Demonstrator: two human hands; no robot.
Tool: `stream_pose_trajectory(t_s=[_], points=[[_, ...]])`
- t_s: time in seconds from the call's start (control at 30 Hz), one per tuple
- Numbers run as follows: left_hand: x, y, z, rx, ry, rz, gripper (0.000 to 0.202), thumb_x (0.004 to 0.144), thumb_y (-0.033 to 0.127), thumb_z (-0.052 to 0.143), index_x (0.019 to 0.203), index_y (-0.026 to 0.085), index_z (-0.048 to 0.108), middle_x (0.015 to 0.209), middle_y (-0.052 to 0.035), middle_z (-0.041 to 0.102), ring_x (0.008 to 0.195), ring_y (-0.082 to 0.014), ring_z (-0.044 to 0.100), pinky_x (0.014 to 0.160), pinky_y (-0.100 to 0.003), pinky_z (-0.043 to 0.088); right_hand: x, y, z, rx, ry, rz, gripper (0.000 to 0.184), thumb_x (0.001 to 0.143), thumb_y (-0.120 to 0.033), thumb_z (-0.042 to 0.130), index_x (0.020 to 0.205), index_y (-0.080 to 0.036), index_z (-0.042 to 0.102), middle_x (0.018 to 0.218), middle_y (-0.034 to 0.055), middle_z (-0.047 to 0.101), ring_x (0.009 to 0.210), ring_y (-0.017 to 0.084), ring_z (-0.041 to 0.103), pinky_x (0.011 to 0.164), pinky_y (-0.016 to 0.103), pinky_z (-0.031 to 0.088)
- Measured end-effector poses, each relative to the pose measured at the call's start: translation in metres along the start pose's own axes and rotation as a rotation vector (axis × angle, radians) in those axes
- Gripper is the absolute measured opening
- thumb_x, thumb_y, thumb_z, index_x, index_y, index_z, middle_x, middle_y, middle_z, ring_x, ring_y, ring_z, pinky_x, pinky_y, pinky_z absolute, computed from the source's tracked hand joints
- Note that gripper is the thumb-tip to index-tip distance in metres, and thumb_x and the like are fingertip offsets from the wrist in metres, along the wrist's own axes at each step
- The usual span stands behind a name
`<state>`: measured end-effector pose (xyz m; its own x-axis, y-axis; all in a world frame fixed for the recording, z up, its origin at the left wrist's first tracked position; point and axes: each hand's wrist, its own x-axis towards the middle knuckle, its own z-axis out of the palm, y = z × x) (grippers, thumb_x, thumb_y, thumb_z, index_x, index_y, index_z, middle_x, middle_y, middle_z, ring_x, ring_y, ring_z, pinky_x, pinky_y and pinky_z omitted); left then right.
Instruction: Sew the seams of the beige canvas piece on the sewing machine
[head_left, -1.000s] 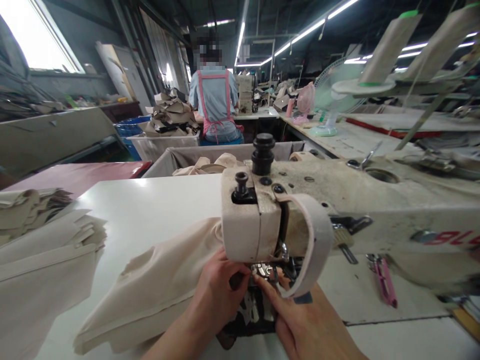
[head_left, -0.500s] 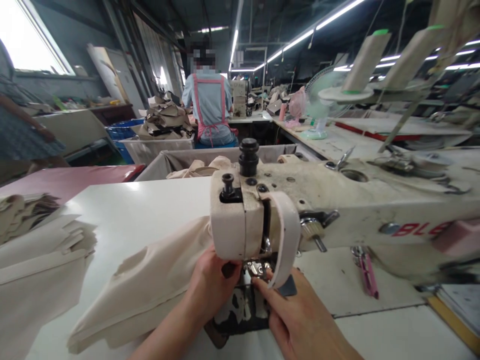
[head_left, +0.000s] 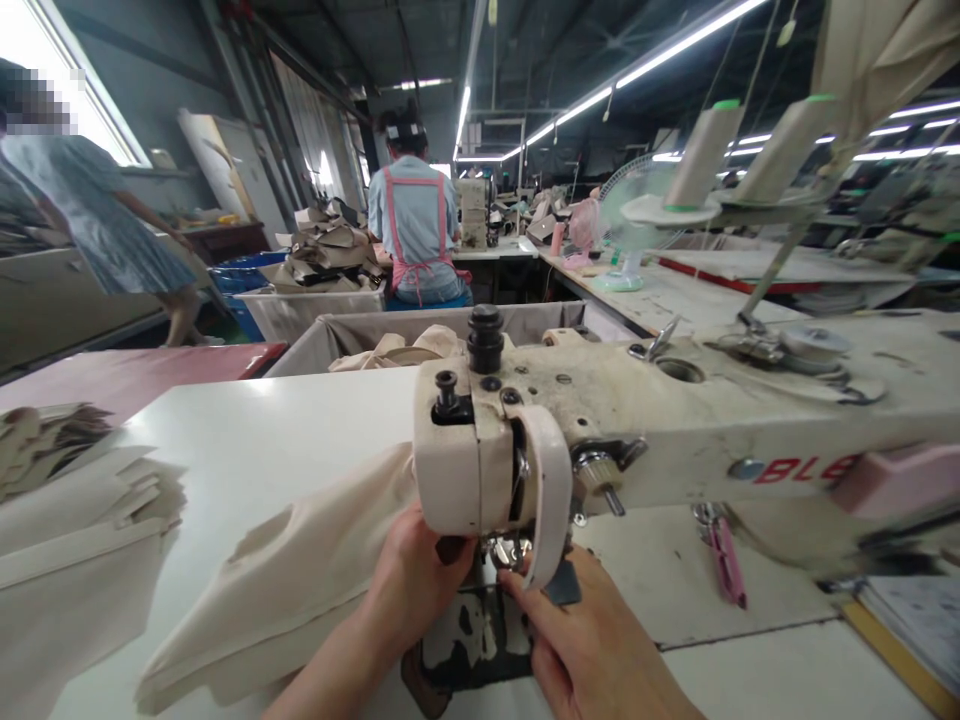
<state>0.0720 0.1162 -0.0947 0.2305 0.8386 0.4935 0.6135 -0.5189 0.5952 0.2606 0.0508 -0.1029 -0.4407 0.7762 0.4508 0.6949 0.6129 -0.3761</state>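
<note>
A sewing machine point(head_left: 450, 480) with a white finger guard stands in front of me. My left hand point(head_left: 416, 575) is closed beside the machine's head, its curled fingers on a piece of beige fabric point(head_left: 300, 560). The fabric trails leftward over the white table, and its far end is hidden behind the head. Just right of the metal presser foot point(head_left: 508, 552) lies the index fingertip of my right hand point(head_left: 585, 630). The other fingers of that hand are curled under, and what they hold, if anything, is hidden.
Pink-handled thread snips point(head_left: 726, 560) lie right of the hands. Beige fabric pieces point(head_left: 82, 530) are stacked at left. Behind the machine stands a cloth-lined bin point(head_left: 517, 318). Thread cones point(head_left: 701, 155) rise at right. One person point(head_left: 416, 220) sits ahead; another point(head_left: 112, 200) is at left.
The view has tilted up and shifted a little, so the machine appears slightly lower and further left. The person at left shows more fully. Both hands keep nearly the same place by the presser foot.
</note>
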Motion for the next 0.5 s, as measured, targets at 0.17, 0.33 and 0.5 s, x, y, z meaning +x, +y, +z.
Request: stream_pose_trajectory(t_s=[0.17,0.33,0.5], points=[[-0.005,-0.007,0.001,-0.031,-0.031,-0.042,0.014,0.077,0.016,0.056,0.069,0.017,0.068,0.065,-0.0035,0.071,0.062,-0.0182,0.066,0.058,-0.027,0.055,0.000,0.003,0.003,-0.081,0.022,-0.040,0.035,0.071,-0.002,0.045,0.095,-0.016,0.066,0.097,0.0129,0.066,0.094,0.029,0.059,0.093,0.045,0.048],[-0.011,-0.009,0.004,-0.144,-0.164,-0.087,0.018,0.090,0.026,0.058,0.081,0.012,0.065,0.074,-0.0016,0.067,0.065,-0.0128,0.065,0.059,-0.025,0.055,0.000,0.007,0.006,-0.162,0.017,-0.050,0.036,0.070,-0.001,0.047,0.097,-0.015,0.067,0.097,0.0141,0.069,0.095,0.030,0.062,0.094,0.046,0.050],[-0.008,-0.002,0.008,-0.217,-0.250,-0.105,0.023,0.093,0.035,0.057,0.088,0.013,0.064,0.085,-0.0027,0.067,0.072,-0.0124,0.064,0.065,-0.027,0.056,-0.004,0.009,0.009,-0.160,0.018,0.017,0.042,0.082,-0.001,0.050,0.111,-0.028,0.066,0.102,0.0077,0.071,0.099,0.027,0.065,0.089,0.041,0.054]])
